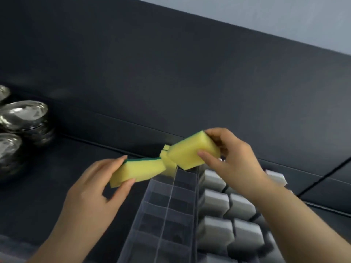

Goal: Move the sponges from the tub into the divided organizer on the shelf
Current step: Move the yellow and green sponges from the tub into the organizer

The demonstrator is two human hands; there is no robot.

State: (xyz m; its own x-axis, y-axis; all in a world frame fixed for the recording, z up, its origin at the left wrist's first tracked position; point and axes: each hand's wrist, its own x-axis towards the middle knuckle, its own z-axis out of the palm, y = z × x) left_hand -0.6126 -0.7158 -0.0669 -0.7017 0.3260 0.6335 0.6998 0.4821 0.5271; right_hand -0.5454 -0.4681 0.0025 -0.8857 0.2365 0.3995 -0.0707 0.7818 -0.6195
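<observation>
Head view: left hand [91,186] pinches green-backed sponge [136,171], right hand [233,158] grips yellow sponge [190,150] near organizer [161,215].

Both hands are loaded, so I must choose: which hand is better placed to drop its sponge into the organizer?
Right, probably. The right hand holds the upper sponge over the far end of the organizer; the left hand holds the lower sponge mostly off to its left.

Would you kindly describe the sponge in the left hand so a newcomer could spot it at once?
Find the clear divided organizer on the shelf; two hands hold yellow sponges above its far end. The left-hand sponge sits left of the organizer, in the left hand. Unlike the other sponge in the right hand, it shows a green scouring layer along its top.
</observation>
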